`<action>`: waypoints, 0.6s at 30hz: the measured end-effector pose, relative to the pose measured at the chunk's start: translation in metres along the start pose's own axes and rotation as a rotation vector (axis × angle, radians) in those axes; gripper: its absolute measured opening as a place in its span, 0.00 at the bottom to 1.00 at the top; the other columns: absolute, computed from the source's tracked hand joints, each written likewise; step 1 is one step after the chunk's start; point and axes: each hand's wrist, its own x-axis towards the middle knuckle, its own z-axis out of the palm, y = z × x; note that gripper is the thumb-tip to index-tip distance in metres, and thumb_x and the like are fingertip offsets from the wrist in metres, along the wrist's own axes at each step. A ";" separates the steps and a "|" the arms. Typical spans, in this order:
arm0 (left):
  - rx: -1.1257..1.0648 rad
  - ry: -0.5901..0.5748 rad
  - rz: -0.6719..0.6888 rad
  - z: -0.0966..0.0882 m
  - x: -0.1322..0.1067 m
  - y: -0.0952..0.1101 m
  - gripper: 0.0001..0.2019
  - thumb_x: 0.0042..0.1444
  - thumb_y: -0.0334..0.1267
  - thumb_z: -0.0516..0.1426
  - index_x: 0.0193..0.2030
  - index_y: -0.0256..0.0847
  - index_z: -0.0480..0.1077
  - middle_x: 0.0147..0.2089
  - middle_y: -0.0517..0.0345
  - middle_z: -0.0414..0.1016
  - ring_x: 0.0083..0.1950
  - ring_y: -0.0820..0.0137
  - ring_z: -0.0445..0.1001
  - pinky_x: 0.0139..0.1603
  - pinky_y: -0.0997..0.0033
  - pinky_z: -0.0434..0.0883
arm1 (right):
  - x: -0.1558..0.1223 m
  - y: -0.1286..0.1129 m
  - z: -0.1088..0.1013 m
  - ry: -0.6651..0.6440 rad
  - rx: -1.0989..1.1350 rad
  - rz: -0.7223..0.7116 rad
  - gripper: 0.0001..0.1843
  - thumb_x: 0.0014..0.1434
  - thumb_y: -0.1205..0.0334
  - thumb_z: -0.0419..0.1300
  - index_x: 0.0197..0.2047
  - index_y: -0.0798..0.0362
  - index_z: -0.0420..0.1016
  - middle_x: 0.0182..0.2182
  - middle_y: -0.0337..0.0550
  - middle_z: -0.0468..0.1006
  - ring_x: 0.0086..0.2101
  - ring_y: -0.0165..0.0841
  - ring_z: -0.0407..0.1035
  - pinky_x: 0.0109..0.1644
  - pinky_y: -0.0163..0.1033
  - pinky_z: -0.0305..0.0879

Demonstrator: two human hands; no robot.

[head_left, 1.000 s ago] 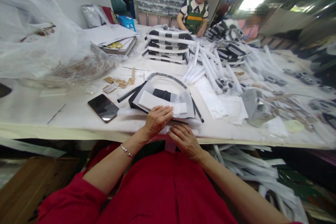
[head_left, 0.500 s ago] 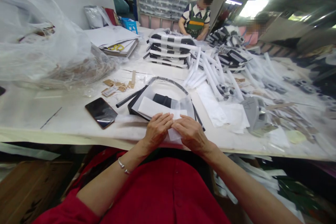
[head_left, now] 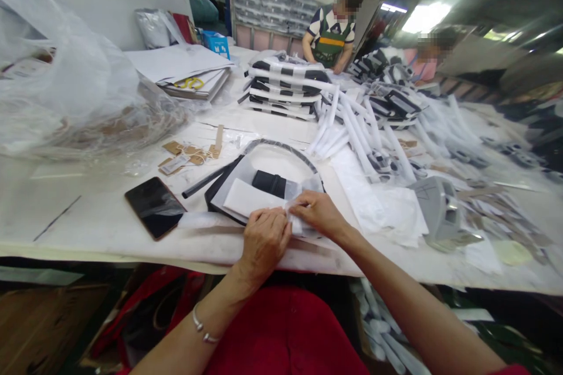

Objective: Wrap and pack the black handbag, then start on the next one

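In front of me on the table lies a black handbag [head_left: 214, 194], its curved handle [head_left: 281, 145] wrapped in clear film. A folded sheet of white paper [head_left: 246, 198] and thin translucent wrapping [head_left: 292, 188] cover its front, beside a black strap piece [head_left: 269, 183]. My left hand [head_left: 266, 239] is closed over the paper's near edge, fingers together. Just to its right, my right hand [head_left: 320, 212] pinches the thin wrapping between thumb and fingers. The fingertips of both hands nearly meet, and part of the bag's near side is hidden beneath them.
A phone [head_left: 155, 207] and several brown tags [head_left: 190, 154] lie left. Behind are stacked wrapped bags [head_left: 285, 89] and white padded tubes [head_left: 347, 129]. A grey tape dispenser [head_left: 436, 211] stands right, near white sheets [head_left: 387, 211]. A co-worker [head_left: 331, 38] stands across the table.
My right hand has shifted slightly up and right, now pinching the wrapping at a higher spot. My left hand has moved a little lower on the paper. The camera view has shifted slightly.
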 end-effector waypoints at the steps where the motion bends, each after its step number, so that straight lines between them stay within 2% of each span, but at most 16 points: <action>1: 0.019 0.000 -0.014 0.001 0.002 0.001 0.05 0.63 0.31 0.53 0.35 0.41 0.67 0.36 0.57 0.78 0.40 0.68 0.76 0.48 0.62 0.67 | 0.001 0.004 0.003 0.019 0.009 0.001 0.06 0.56 0.65 0.64 0.27 0.50 0.79 0.28 0.38 0.78 0.31 0.32 0.72 0.38 0.36 0.64; 4: 0.076 -0.017 -0.044 0.001 0.007 0.003 0.08 0.63 0.30 0.52 0.32 0.41 0.65 0.28 0.60 0.72 0.33 0.69 0.72 0.43 0.64 0.66 | 0.002 0.008 0.008 0.056 0.020 0.062 0.08 0.54 0.65 0.65 0.24 0.51 0.76 0.26 0.37 0.75 0.30 0.31 0.70 0.37 0.36 0.63; 7: 0.111 -0.056 -0.062 -0.001 0.010 0.002 0.08 0.62 0.30 0.53 0.31 0.42 0.65 0.27 0.60 0.71 0.32 0.68 0.71 0.41 0.64 0.65 | 0.002 0.008 0.009 0.057 0.068 0.162 0.08 0.53 0.64 0.65 0.23 0.52 0.74 0.25 0.35 0.74 0.28 0.30 0.68 0.35 0.35 0.61; 9: 0.114 -0.078 -0.051 -0.002 0.010 0.000 0.04 0.62 0.31 0.54 0.35 0.41 0.67 0.34 0.57 0.75 0.36 0.67 0.73 0.42 0.64 0.66 | 0.002 0.008 0.010 0.047 0.109 0.213 0.08 0.52 0.64 0.65 0.24 0.52 0.73 0.23 0.34 0.73 0.27 0.29 0.66 0.33 0.34 0.60; 11: 0.117 -0.074 -0.002 -0.003 0.010 -0.001 0.03 0.63 0.32 0.55 0.41 0.41 0.69 0.45 0.52 0.77 0.41 0.67 0.74 0.42 0.64 0.67 | 0.002 0.010 0.012 0.041 0.135 0.234 0.07 0.52 0.64 0.65 0.25 0.52 0.72 0.22 0.32 0.71 0.25 0.28 0.64 0.31 0.33 0.58; 14: 0.137 -0.064 0.111 -0.004 0.009 -0.002 0.05 0.64 0.32 0.53 0.42 0.42 0.71 0.59 0.49 0.72 0.49 0.64 0.75 0.47 0.61 0.69 | 0.004 0.014 0.014 0.032 0.135 0.240 0.07 0.51 0.62 0.65 0.25 0.53 0.72 0.21 0.31 0.70 0.24 0.27 0.62 0.30 0.33 0.55; 16: 0.130 -0.083 0.193 -0.004 0.007 0.000 0.07 0.64 0.30 0.52 0.40 0.41 0.71 0.62 0.49 0.70 0.58 0.61 0.72 0.55 0.57 0.68 | 0.006 0.015 0.014 0.032 0.115 0.247 0.06 0.51 0.63 0.64 0.25 0.53 0.71 0.21 0.31 0.69 0.24 0.27 0.61 0.29 0.33 0.54; 18: 0.097 -0.115 0.255 -0.004 0.004 0.003 0.07 0.64 0.29 0.51 0.42 0.40 0.71 0.59 0.48 0.73 0.61 0.61 0.70 0.61 0.56 0.66 | 0.008 0.017 0.014 0.033 0.101 0.253 0.07 0.51 0.63 0.64 0.25 0.53 0.71 0.21 0.32 0.70 0.25 0.27 0.62 0.29 0.33 0.54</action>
